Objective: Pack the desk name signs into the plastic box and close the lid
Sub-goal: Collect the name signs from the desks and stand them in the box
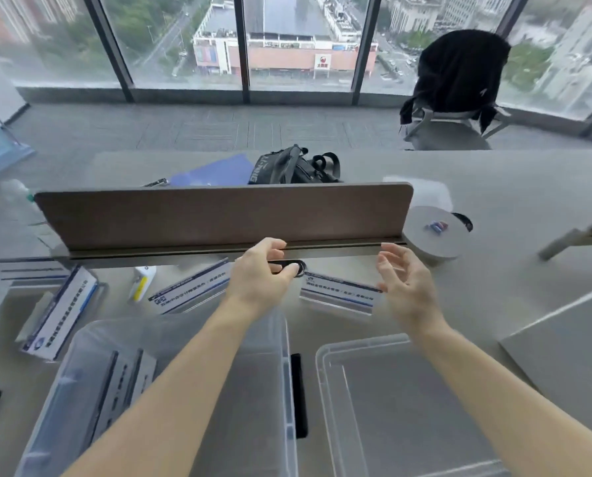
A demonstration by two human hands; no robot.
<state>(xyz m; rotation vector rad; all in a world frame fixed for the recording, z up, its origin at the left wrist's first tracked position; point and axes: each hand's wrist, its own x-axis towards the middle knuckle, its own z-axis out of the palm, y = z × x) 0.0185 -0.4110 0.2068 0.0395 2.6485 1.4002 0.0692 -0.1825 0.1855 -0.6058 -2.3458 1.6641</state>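
Two bare hands reached out over a grey bench (494, 290) toward a desk name sign (341, 295) that lay between them, just in front of a brown divider panel (219, 215). The left hand (263, 270) hovered with fingers loosely curled and nothing in its grip, its fingertips over a dark oval cable opening (299, 266) in the bench. The right hand (406, 280) was spread wide and empty, its fingers close to the sign's right end; whether they touched it could not be told.

A second name sign (191, 289) lay just left of the left wrist, and a third (62, 316) rested further left, near the bench edge. The clear plastic box (274, 373) sat open under the left forearm, with several signs (115, 383) already lying flat inside. Its clear lid (325, 373) lay separately to the right, beneath the right forearm, with a black slot (298, 395) in the bench showing between the two.

A small white and yellow object (142, 282) lay beside the second sign. Beyond the divider were a black bag (294, 166) and a blue folder (215, 172), and a chair draped with a dark garment (459, 74) stood by the windows.
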